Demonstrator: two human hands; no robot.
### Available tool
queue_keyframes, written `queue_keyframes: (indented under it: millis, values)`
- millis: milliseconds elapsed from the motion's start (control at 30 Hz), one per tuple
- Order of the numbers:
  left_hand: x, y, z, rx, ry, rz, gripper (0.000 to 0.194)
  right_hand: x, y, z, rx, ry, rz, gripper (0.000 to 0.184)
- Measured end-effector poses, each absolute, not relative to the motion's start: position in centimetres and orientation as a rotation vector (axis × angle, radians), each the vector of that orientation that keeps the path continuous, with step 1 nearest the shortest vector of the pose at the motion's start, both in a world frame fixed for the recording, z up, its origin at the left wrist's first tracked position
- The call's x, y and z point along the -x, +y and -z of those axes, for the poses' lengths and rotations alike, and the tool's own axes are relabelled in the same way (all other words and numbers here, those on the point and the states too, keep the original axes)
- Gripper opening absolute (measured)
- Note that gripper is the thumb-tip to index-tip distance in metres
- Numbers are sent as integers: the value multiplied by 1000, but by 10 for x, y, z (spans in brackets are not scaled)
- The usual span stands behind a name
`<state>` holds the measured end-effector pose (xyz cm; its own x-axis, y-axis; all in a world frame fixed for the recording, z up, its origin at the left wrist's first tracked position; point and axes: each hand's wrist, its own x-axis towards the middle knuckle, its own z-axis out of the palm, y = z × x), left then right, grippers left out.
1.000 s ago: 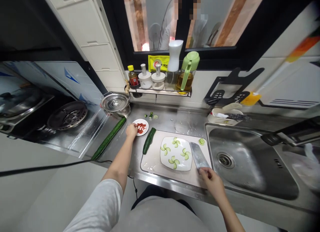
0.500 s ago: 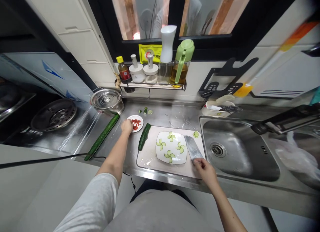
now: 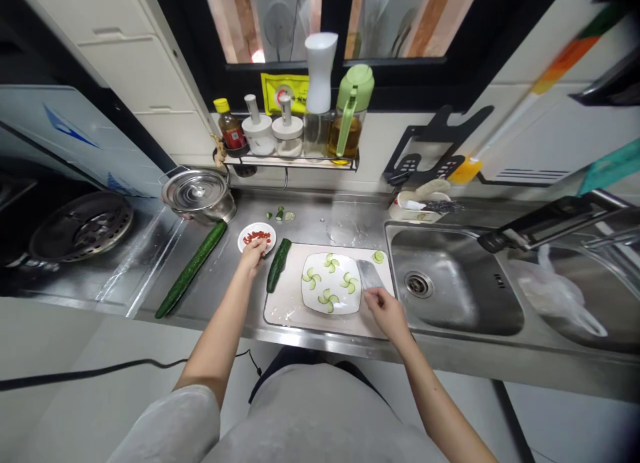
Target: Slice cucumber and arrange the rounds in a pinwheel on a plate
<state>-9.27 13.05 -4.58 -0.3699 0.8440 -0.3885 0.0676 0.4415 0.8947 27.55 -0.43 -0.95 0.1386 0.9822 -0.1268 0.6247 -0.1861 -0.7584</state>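
Note:
My left hand is at the near right rim of a small white plate of chopped red pieces. Its fingers are closed; what they hold, if anything, is too small to tell. Over the lower end of a knife, my right hand has its fingers curled together and covers the handle end. The blade lies flat along the right edge of a squarish white plate. On that plate, thin cucumber slices form several pinwheels. It rests on a cutting board.
A cut cucumber lies on the board's left edge, and a long cucumber is farther left. Cucumber slices sit at the board's top right. Beyond are a lidded pot, cucumber scraps, a seasoning rack and the sink.
The view has shifted, moving the counter left and up in the picture. My left hand has gone from the small plate's left side to its near right rim. My right hand has moved farther over the knife.

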Motion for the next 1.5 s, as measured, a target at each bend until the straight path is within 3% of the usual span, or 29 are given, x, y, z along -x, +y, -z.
queue_keyframes:
  millis: [300,567,700,967,1200,1500]
  values:
    - [111,141,49,-976,2136,-881,15,-247,11,-6,1758,-1605,-908,36]
    - [132,133,44,-1161,2296,-640,7,-260,2,3,1818,-1591,-900,38]
    - [130,135,34,-799,2067,-905,16,-260,3,2,1816,-1587,-906,40]
    - [96,124,7,-708,1653,-925,26,-237,16,-13,1739,-1624,-912,28]
    - [-10,52,-5,-1235,1259,-937,26,-217,17,-23,1622,-1596,-1040,21]
    - [-53,7,14,-1574,1388,-786,19,-220,-4,-6,1598,-1571,-1207,24]
